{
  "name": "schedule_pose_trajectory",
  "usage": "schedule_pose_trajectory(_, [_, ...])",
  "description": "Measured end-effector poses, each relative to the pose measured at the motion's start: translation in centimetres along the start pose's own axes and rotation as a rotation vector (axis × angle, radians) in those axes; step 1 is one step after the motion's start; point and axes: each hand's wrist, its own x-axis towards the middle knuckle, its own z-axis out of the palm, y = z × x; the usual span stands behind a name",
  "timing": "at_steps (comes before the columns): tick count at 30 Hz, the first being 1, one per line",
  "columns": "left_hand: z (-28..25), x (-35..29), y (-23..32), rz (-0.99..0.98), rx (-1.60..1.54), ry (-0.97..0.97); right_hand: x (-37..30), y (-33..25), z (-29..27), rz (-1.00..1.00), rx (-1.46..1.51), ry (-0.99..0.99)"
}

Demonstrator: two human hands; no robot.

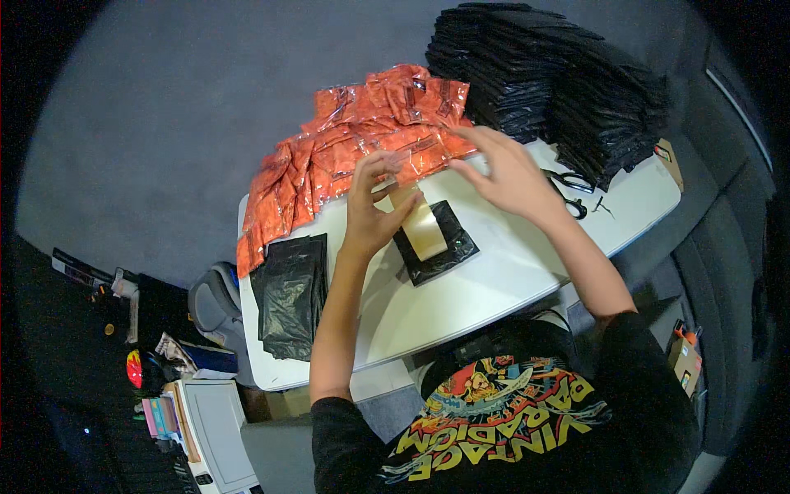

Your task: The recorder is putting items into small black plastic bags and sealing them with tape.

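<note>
My left hand (372, 207) is closed around the upper end of a glossy tan strip (426, 230), which looks like wide packing tape. The strip's lower part lies over a small folded black plastic packet (455, 231) in the middle of the white table (387, 319). Something clear and shiny shows at the left fingertips, too small to tell. My right hand (512, 174) is raised to the right of the strip, fingers apart and nothing in it. Its fingertips are near the orange packets in clear plastic (329, 160), heaped along the table's far edge.
Flat black plastic bags (288, 288) are stacked at the table's left. A large pile of black packets (543, 70) rises at the far right. Black-handled scissors (569, 183) lie near it. A grey chair (216, 305) and a white cabinet (216, 428) stand to the left.
</note>
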Motion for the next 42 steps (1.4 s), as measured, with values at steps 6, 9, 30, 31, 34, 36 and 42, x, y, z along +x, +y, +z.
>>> schedule_pose_trajectory(6, [0.1,-1.0,0.3,0.061,0.032,0.062,-8.1,8.4,-7.0,0.338,-0.455,-0.433])
schedule_pose_trajectory(9, [0.0,-0.7,-0.7,0.210,0.198,0.008,-11.5,11.3,-8.3,0.318,-0.453,-0.597])
schedule_pose_trajectory(30, [-0.2,-1.0,0.9,0.124,0.050,0.028,-7.3,11.3,-10.6,0.346,-0.132,-0.865])
schedule_pose_trajectory(31, [-0.3,-1.0,0.8,0.103,0.015,0.025,-7.1,10.6,-10.6,0.275,-0.083,-0.825])
schedule_pose_trajectory(34, [-0.6,-1.0,0.4,0.077,-0.013,0.018,-5.0,8.7,-11.2,0.282,0.081,-0.842])
schedule_pose_trajectory(36, [-0.5,-0.9,0.5,0.076,-0.009,0.014,-4.0,9.1,-11.3,0.326,0.161,-0.843])
schedule_pose_trajectory(42, [-0.5,-1.1,0.5,0.066,-0.057,-0.005,0.1,8.2,-10.3,0.231,0.169,-0.869])
